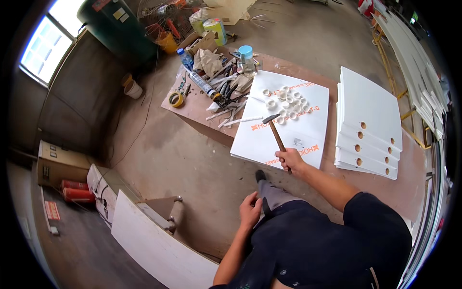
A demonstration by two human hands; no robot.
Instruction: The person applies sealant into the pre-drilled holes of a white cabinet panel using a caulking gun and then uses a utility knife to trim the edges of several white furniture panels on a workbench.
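hammer (pixel 277 137) over white board (pixel 252 145) on brown table (pixel 196 108) — grey floor (pixel 163 149), green tank (pixel 114 36) beyond.

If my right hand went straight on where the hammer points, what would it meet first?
Led by the hammer, your right hand would probably meet the white rings on the white board, though the hammer's height is unclear.

decent daylight in here, soft and even over my table (pixel 192 103). the window (pixel 45 50) at upper left is blown out to near white, while the wall (pixel 72 91) around it sits pretty dim. white panels (pixel 368 101) look bright, my dark shirt (pixel 332 236) swallows detail. my right hand (pixel 290 160) comes out crisp. fisheye bends the long boards (pixel 409 58) at right, corners go black, far stuff looks a bit soft.
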